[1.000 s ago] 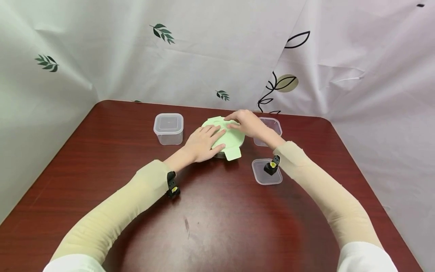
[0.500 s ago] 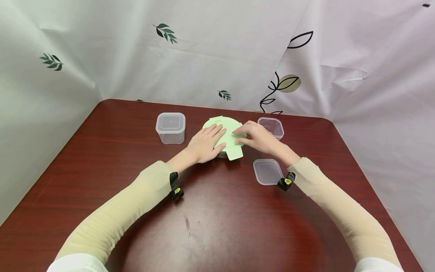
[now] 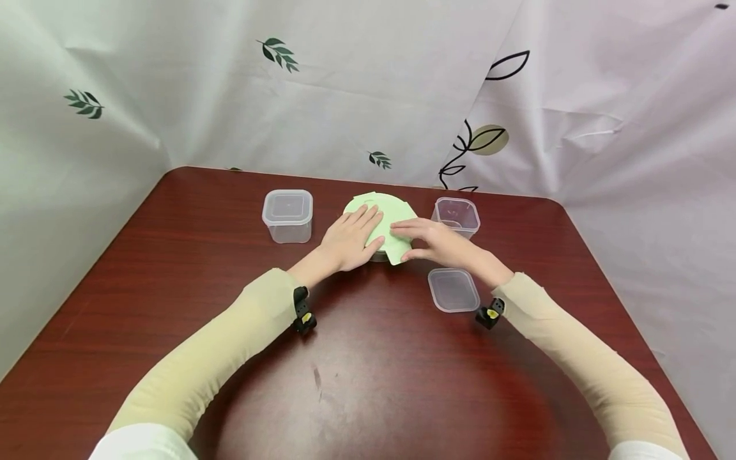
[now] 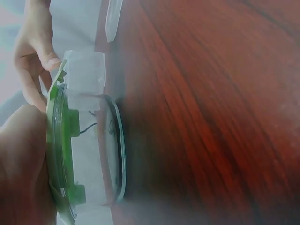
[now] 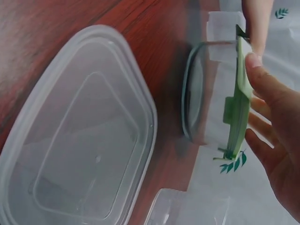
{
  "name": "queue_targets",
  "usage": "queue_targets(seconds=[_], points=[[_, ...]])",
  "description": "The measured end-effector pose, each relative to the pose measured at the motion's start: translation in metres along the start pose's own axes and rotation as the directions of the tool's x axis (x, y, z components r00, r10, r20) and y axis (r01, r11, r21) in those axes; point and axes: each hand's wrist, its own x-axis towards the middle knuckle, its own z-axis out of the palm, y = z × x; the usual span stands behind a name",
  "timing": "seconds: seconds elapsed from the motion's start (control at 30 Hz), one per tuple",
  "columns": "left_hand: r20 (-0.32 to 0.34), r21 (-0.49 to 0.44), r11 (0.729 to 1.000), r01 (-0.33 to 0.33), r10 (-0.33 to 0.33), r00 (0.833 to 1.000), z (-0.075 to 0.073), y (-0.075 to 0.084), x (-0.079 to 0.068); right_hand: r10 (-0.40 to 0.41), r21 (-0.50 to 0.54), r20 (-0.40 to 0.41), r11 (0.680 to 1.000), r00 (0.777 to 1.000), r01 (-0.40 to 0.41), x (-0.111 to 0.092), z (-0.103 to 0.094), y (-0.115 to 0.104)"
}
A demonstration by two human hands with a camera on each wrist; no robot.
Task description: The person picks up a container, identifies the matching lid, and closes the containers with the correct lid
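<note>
A round, clear glass food container (image 4: 117, 140) stands upright on the table, covered by a pale green lid (image 3: 390, 207) with side flaps. My left hand (image 3: 352, 240) lies flat across the left part of the lid, fingers straight and slightly spread. From the right, my right hand (image 3: 441, 244) reaches over the lid with loosely bent fingers. Its thumb (image 5: 255, 61) is at the near flap (image 3: 397, 251), and its other fingers touch the lid's top. In the left wrist view, green clips (image 4: 75, 123) hang down beside the glass.
To the left stands a clear plastic tub (image 3: 289, 232) with its lid on. Another tub (image 3: 471, 220), uncovered, is behind my right hand. A flat square plastic lid (image 3: 453, 291) lies on the dark red table (image 3: 368, 358). A patterned cloth (image 3: 345, 96) hangs around the table.
My right hand has moved from the lid's far side toward me, down to the near flap. That flap has turned slightly. My left hand stays on the lid.
</note>
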Motion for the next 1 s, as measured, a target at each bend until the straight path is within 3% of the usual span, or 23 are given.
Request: queue_targets(seconds=[0.17, 0.5, 0.73, 1.0], points=[[0.010, -0.012, 1.000, -0.001, 0.001, 1.000, -0.001, -0.001, 0.002, -0.046, -0.052, -0.015, 0.998, 0.999, 0.045, -0.001, 0.003, 0.004], [0.009, -0.058, 0.998, -0.009, 0.010, 1.000, -0.001, -0.002, 0.003, -0.155, -0.215, -0.127, 0.969, 0.980, 0.126, 0.001, 0.014, 0.001], [0.002, -0.089, 0.996, -0.001, 0.001, 1.000, -0.001, -0.001, 0.002, -0.179, -0.286, -0.113, 0.948, 0.977, 0.141, 0.000, 0.017, -0.003], [-0.001, -0.091, 0.996, 0.001, -0.001, 1.000, -0.001, 0.001, 0.000, -0.222, -0.294, -0.141, 0.940, 0.965, 0.173, -0.001, 0.019, -0.003]])
